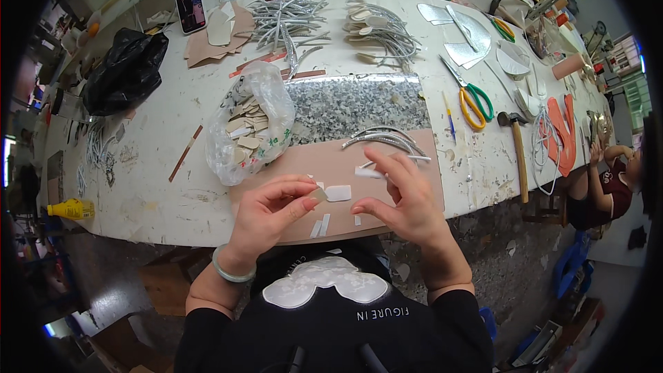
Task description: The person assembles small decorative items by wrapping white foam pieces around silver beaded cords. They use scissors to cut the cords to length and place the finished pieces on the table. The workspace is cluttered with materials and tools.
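Note:
My left hand [271, 208] is closed in a pinch on a small beige piece [318, 195] between thumb and fingertips. Across from it my right hand [409, 200] is open, thumb and fingers spread apart. By its fingertips is a white strip [368, 173]; whether they touch it I cannot tell. Between the hands a white rounded piece [338, 193] lies on the brownish-pink board [276, 178], with narrow white strips [320, 226] nearer me. Thin silver cords [380, 135] lie just beyond my right hand. Left of them a clear plastic bag [222, 144] holds many beige pieces [247, 124].
Behind the board lies a speckled stone slab [359, 100]. Bundles of silver strips [286, 19] and grey cords [380, 31] are farther back. Scissors [471, 100] and a hammer [516, 152] lie right. A phone [190, 3], black bag [128, 72] and yellow bottle [70, 209] are left; another person [613, 179] sits right.

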The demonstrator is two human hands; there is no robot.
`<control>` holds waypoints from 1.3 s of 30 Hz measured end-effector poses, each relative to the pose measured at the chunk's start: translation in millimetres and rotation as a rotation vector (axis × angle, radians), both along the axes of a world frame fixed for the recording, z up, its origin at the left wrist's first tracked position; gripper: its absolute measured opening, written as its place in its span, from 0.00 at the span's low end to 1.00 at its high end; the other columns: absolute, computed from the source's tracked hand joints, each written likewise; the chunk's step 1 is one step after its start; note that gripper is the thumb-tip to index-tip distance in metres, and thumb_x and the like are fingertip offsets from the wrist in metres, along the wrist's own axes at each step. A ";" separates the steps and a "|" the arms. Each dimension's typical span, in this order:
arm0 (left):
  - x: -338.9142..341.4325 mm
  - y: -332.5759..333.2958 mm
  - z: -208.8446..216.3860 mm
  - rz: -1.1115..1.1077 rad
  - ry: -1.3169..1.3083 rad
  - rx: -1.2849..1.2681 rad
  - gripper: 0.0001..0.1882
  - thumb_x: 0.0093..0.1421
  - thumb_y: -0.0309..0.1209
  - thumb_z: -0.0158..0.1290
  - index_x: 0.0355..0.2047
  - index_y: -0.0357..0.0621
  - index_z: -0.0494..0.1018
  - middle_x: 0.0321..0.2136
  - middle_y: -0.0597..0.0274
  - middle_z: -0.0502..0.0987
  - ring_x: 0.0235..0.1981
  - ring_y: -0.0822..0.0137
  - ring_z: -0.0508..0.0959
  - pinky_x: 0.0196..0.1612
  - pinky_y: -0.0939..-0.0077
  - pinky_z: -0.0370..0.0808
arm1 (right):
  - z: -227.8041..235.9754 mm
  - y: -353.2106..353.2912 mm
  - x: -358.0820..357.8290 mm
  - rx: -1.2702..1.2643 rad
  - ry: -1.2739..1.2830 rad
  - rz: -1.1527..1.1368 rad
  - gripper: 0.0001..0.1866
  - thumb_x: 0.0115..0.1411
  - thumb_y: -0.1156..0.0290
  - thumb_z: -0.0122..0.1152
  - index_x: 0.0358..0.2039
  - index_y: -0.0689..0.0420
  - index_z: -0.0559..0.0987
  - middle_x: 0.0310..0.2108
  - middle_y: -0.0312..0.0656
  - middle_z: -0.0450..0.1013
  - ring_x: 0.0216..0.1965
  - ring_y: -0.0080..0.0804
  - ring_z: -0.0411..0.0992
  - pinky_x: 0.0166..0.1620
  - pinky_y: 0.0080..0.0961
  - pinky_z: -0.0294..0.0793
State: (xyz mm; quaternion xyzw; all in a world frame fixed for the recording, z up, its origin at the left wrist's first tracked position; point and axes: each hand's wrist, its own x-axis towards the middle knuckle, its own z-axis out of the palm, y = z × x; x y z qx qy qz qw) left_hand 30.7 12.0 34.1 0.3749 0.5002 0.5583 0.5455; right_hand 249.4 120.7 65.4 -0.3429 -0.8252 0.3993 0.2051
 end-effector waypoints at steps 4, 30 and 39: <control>-1.2 1.3 0.5 -0.044 -0.231 -0.150 0.12 0.58 0.20 0.57 0.43 0.33 0.76 0.42 0.58 0.77 0.42 0.71 0.77 0.47 0.78 0.75 | -22.1 -1.6 -5.0 0.075 0.171 0.171 0.22 0.57 0.71 0.64 0.53 0.59 0.74 0.34 0.44 0.69 0.30 0.33 0.69 0.33 0.28 0.70; -0.2 0.1 -0.2 -0.086 -0.104 -0.200 0.10 0.57 0.19 0.57 0.41 0.33 0.78 0.38 0.57 0.80 0.40 0.71 0.79 0.46 0.79 0.76 | -12.0 -4.5 -19.7 -0.062 0.144 0.148 0.06 0.55 0.72 0.64 0.27 0.61 0.80 0.21 0.45 0.75 0.22 0.39 0.74 0.26 0.30 0.72; 0.8 0.6 -2.0 -0.090 -0.106 -0.186 0.10 0.57 0.20 0.58 0.40 0.33 0.78 0.36 0.57 0.80 0.38 0.72 0.79 0.45 0.80 0.76 | -11.5 -4.4 -20.5 -0.061 0.134 0.146 0.07 0.55 0.71 0.64 0.26 0.61 0.80 0.20 0.45 0.74 0.21 0.40 0.74 0.26 0.30 0.72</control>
